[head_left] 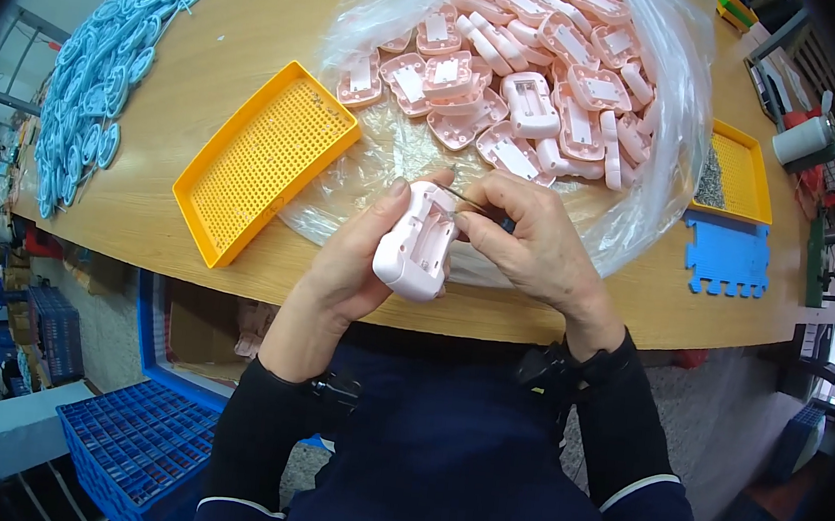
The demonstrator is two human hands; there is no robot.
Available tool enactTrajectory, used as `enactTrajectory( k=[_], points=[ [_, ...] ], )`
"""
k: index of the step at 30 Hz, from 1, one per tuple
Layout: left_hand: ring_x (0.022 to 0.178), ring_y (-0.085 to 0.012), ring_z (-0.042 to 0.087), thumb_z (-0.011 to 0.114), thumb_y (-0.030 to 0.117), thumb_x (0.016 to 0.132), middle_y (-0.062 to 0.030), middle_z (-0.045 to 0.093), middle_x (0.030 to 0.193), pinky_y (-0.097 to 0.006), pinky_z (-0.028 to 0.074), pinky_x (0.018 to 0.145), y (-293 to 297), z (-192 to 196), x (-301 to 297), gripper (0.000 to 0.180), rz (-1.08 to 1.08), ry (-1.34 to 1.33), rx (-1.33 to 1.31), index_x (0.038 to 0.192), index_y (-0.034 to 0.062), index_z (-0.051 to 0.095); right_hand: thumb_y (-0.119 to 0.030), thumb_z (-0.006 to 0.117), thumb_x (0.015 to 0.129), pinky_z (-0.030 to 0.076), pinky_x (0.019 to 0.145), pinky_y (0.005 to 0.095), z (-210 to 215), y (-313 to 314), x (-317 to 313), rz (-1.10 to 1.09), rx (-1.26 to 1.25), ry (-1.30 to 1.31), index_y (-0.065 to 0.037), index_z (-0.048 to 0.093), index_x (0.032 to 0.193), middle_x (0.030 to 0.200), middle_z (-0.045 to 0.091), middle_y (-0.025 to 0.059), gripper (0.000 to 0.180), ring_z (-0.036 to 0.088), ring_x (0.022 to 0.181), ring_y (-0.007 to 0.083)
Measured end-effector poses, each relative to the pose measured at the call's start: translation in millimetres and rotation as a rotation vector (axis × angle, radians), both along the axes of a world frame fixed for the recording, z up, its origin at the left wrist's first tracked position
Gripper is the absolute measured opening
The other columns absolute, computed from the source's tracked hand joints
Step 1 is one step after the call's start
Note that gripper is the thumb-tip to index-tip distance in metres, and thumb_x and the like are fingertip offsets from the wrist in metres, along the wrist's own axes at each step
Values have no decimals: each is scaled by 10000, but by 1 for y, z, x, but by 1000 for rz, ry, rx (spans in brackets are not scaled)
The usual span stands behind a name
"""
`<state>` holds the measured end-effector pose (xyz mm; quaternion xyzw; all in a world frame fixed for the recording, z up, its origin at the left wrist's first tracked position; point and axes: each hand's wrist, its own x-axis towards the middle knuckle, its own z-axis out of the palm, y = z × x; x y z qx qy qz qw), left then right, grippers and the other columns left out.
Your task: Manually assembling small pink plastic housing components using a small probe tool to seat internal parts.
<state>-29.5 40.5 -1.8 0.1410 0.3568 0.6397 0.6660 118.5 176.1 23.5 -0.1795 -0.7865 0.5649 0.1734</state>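
A pale pink plastic housing (pixel 408 263) with an open battery compartment is tilted up above the table's near edge. My left hand (pixel 343 255) is closed round its left side, thumb along the upper edge. At the compartment's upper right, my right hand (pixel 539 234) pinches with thumb and forefinger. A thin metal tool (pixel 465 201) with a dark handle lies across these fingers, its tip by the housing's top end. Whether a small part sits between the fingertips, I cannot make out.
A clear plastic bag (pixel 650 198) full of pink housings (pixel 531 104) lies open beyond my hands. Yellow trays stand left (pixel 271 166) and right (pixel 747 182), the right one holding small metal parts (pixel 711 180). Nearby are a blue foam mat (pixel 727 256) and blue plastic pieces (pixel 114 71).
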Motion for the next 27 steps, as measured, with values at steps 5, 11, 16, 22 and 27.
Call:
enactTrajectory(
  k=[5, 11, 16, 22, 27],
  points=[
    [792, -227, 666, 368, 436, 1012, -114, 625, 1030, -379, 585, 634, 2, 2, 10, 577, -5, 60, -9, 1451, 64, 323, -94, 644, 823, 456, 593, 344, 7, 4, 4, 25, 391, -15, 19, 597, 825, 734, 573, 124, 122, 589, 646, 239],
    [831, -214, 662, 359, 457, 1011, -109, 624, 1036, -388, 590, 649, 0, 4, 15, 596, 27, 177, -45, 1457, 65, 313, -104, 654, 797, 478, 605, 390, 17, -5, 1, -15, 569, -26, -1, 584, 784, 753, 588, 150, 124, 608, 690, 326],
    [889, -194, 628, 389, 417, 1021, -96, 595, 1078, -351, 550, 769, -9, 0, 15, 597, 63, -20, 21, 1458, 19, 303, -105, 669, 794, 480, 605, 385, 21, -9, -3, -5, 627, -68, -8, 590, 783, 747, 592, 141, 126, 611, 690, 316],
    [796, -235, 644, 355, 443, 1021, -106, 597, 1016, -411, 576, 654, -12, -6, 13, 599, 97, -117, 68, 1478, 67, 265, -99, 672, 797, 483, 625, 347, 9, -4, -9, 4, 435, -36, 8, 629, 827, 760, 607, 138, 120, 610, 672, 290],
    [805, -223, 643, 358, 434, 1022, -99, 595, 1019, -403, 577, 663, -16, -4, 10, 590, 105, -124, 73, 1475, 66, 274, -103, 665, 794, 485, 619, 348, 16, -10, -17, 24, 432, -45, 2, 626, 816, 750, 601, 127, 115, 613, 676, 286]
  ],
)
